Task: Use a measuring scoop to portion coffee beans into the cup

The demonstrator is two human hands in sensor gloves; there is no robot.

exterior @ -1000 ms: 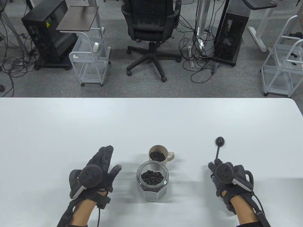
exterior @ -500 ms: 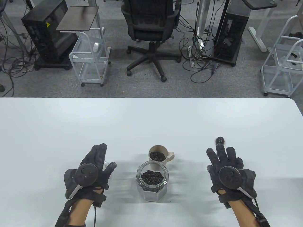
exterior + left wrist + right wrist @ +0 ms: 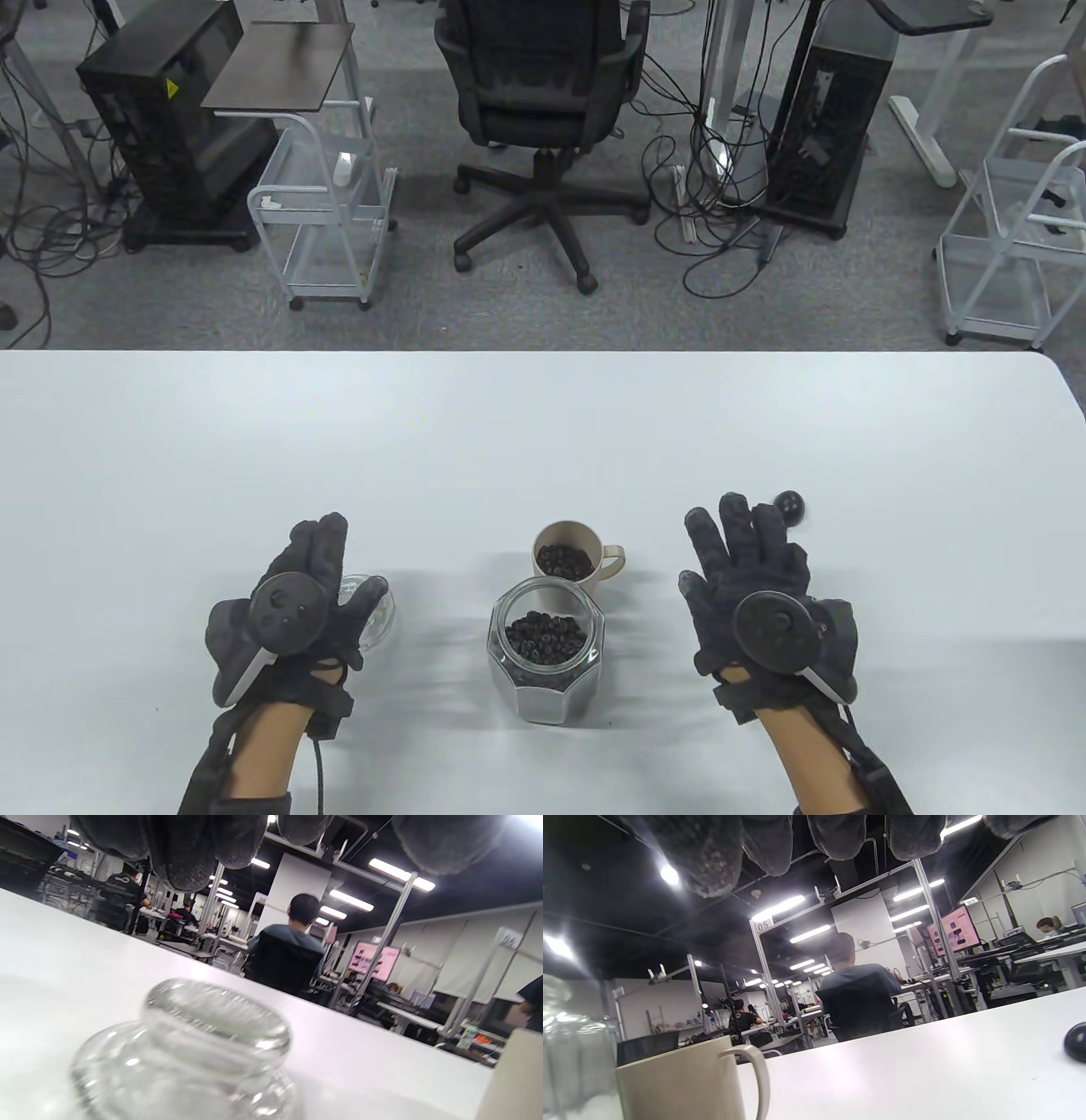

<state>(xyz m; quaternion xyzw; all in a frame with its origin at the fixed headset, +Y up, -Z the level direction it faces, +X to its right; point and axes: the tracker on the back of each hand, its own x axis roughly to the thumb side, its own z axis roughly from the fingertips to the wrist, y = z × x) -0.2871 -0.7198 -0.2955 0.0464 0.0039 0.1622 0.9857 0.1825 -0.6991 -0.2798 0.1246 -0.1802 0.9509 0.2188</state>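
Note:
A clear glass jar (image 3: pixel 547 654) of coffee beans stands open at the table's front centre. Just behind it is a beige cup (image 3: pixel 567 556) holding beans. The black scoop (image 3: pixel 791 503) lies on the table to the right; only its round bowl shows past my right hand's fingertips. My right hand (image 3: pixel 725 560) is flat with fingers spread and holds nothing. My left hand (image 3: pixel 327 577) is open too, above the glass lid (image 3: pixel 377 607). In the left wrist view the lid (image 3: pixel 203 1043) lies below the fingers (image 3: pixel 186 853). The right wrist view shows the cup (image 3: pixel 687 1082) and the scoop's bowl (image 3: pixel 1077 1041).
The white table (image 3: pixel 543 424) stretches wide behind the jar and cup. Beyond its far edge are an office chair (image 3: pixel 543 110), wire carts and cables on the floor. People sit at desks in the background of both wrist views.
My right hand let go of the scoop's handle, opened flat and slid left. My left hand drifted left and back, uncovering the glass lid.

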